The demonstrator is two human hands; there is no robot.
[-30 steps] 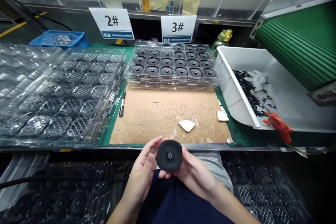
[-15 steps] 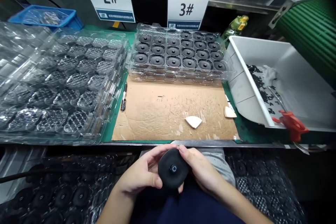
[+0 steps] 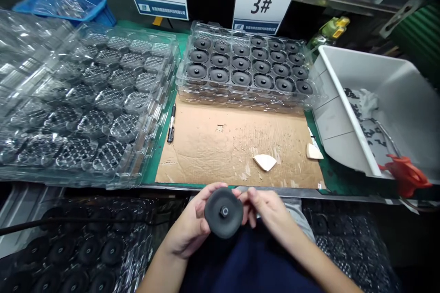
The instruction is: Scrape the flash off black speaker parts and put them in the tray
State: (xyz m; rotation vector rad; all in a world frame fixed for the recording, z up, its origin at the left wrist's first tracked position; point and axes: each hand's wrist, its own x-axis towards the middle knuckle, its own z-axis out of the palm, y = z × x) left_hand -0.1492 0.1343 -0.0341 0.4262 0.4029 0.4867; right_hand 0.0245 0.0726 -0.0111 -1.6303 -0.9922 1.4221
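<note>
A black round disc [image 3: 216,224] with a short raised stub at its centre faces up at me, just in front of the table edge. My left hand [image 3: 190,224] is closed around its left side, thumb on the near rim and fingers behind. At the disc's right rim is my right hand [image 3: 266,206], its thumb and fingers pinched together. Whether anything small is between those fingertips is hidden. Beyond the hands, a clear plastic tray [image 3: 202,94] holds rows of similar black discs.
Cardboard [image 3: 202,155] covers the bench, bearing white wedge-shaped pieces [image 3: 264,162] and a black pen [image 3: 171,123]. Stacked clear trays [image 3: 113,100] stand left. A white bin [image 3: 350,123] with small dark bits and a red-handled tool [image 3: 405,174] is right. More discs [image 3: 85,252] lie in trays below.
My right thumb has come off the disc's face and my right hand has drawn slightly to the right, fingers curled. The left hand keeps the disc. The view has shifted a little.
</note>
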